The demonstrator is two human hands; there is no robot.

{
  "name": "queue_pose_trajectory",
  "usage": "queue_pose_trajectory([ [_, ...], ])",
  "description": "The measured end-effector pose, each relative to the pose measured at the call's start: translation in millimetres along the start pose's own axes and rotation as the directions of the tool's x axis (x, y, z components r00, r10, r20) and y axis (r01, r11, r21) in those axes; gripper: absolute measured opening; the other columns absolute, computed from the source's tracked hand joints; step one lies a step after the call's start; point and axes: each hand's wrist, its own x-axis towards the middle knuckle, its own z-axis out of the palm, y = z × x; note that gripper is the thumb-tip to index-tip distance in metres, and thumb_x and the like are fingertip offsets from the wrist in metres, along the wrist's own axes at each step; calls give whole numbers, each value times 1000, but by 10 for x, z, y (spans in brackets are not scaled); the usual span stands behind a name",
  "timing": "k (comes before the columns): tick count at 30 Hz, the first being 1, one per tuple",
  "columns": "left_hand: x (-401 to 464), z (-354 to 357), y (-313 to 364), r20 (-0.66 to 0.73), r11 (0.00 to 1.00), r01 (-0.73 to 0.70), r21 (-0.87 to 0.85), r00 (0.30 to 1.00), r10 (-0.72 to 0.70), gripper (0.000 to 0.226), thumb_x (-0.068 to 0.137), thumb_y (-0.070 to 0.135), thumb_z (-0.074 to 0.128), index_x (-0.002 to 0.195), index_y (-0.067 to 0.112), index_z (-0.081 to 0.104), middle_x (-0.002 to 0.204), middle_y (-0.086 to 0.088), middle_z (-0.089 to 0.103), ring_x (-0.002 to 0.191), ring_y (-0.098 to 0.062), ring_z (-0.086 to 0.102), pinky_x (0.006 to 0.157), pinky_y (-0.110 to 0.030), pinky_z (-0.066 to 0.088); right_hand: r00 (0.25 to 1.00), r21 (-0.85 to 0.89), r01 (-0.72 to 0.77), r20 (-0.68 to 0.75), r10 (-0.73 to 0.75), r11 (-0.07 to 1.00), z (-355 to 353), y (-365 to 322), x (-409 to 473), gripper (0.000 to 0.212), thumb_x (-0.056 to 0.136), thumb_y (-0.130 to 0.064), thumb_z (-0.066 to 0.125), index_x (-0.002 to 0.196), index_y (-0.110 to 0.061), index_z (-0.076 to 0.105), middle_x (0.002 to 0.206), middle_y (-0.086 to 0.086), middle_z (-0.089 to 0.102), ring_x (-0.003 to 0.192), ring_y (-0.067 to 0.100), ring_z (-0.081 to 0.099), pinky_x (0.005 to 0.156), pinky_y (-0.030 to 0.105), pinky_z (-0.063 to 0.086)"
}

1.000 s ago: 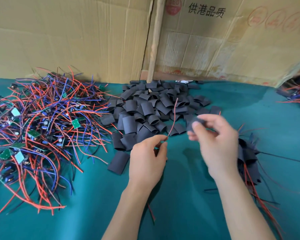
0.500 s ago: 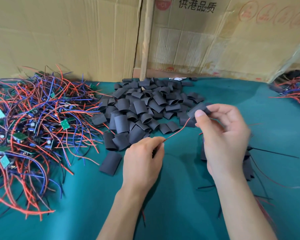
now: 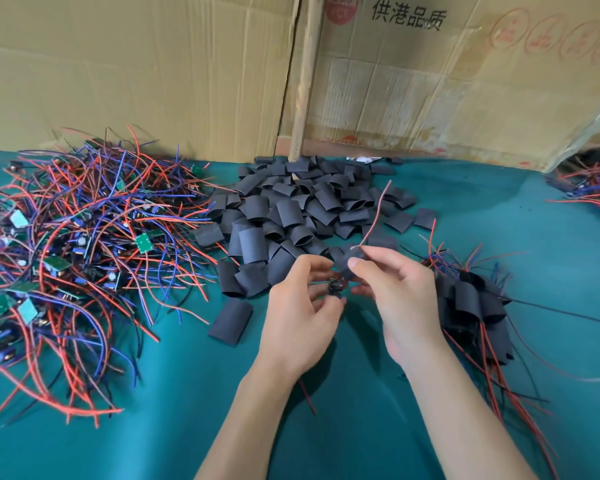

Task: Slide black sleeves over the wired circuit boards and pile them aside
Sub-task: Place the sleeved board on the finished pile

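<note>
Sleeve [image 3: 350,263], black and thin-walled, sits pinched between thumb and fingers of the right hand [image 3: 400,299], held just above the tabletop [image 3: 326,427] in front of the big loose pile of empty sleeves [image 3: 302,216]. Red wire [image 3: 376,216] sticks up out of its far end. Left hand [image 3: 300,313] is curled round a small dark wired board [image 3: 335,285], fingertips gripping it right beside the sleeve mouth; most of the board is hidden by the fingers.

Handling, as I judge it: sleeve is featherlight, soft, flattens under pressure, so pinch it at the side edges to keep the mouth open, not across the flat. Board is light and rigid, with components that could snag on the sleeve lip; better held by its edges than dragged by the thin floppy wires (solder joints probably weak).

Against the earlier views: hands were apart then, left pinching the red wire low, right holding the sleeve off to the right with the wire just threading in. Now the hands nearly touch, the wire has run through and out the top, and the board is at the sleeve opening. Unsleeved boards [image 3: 84,258] heap at left, finished pile [image 3: 471,306] at right, both unchanged.
</note>
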Motion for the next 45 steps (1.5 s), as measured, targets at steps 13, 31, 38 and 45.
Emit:
queue_pose_trajectory([
  [13, 14, -23, -29, -82, 993, 19, -114, 996, -29, 35, 89, 1, 71, 99, 33, 63, 90, 11, 70, 75, -13, 75, 73, -30, 63, 987, 35, -122, 107, 117, 992, -36, -39, -8, 17, 85, -2, 76, 85, -17, 83, 83, 5, 77, 75, 19, 72, 59, 25, 53],
  [31, 46, -40, -14, -43, 864, 126, -488, 985, -168, 14, 87, -5, 74, 88, 7, 67, 84, -7, 71, 84, -32, 77, 69, -30, 61, 978, -115, 85, 199, -60, 990, -178, -96, 38, 25, 72, -19, 75, 96, -18, 83, 98, 2, 80, 77, 14, 72, 60, 22, 51],
  [38, 42, -50, 18, -30, 927, 72, -369, 996, -90, 17, 88, 3, 76, 78, 17, 73, 81, -2, 75, 77, -17, 75, 63, -25, 58, 990, -13, -33, 138, 34, 999, -143, -91, 22, 11, 84, -3, 77, 95, -7, 81, 90, 18, 77, 70, 22, 67, 58, 25, 52],
  [45, 43, -26, -4, -132, 954, 38, -297, 988, -80, 11, 88, 5, 78, 85, 11, 70, 81, -5, 74, 70, -17, 74, 59, -27, 59, 989, -56, -41, 141, 48, 998, -97, -101, -13, 10, 86, -6, 77, 83, -15, 82, 77, 9, 76, 64, 19, 68, 55, 24, 51],
])
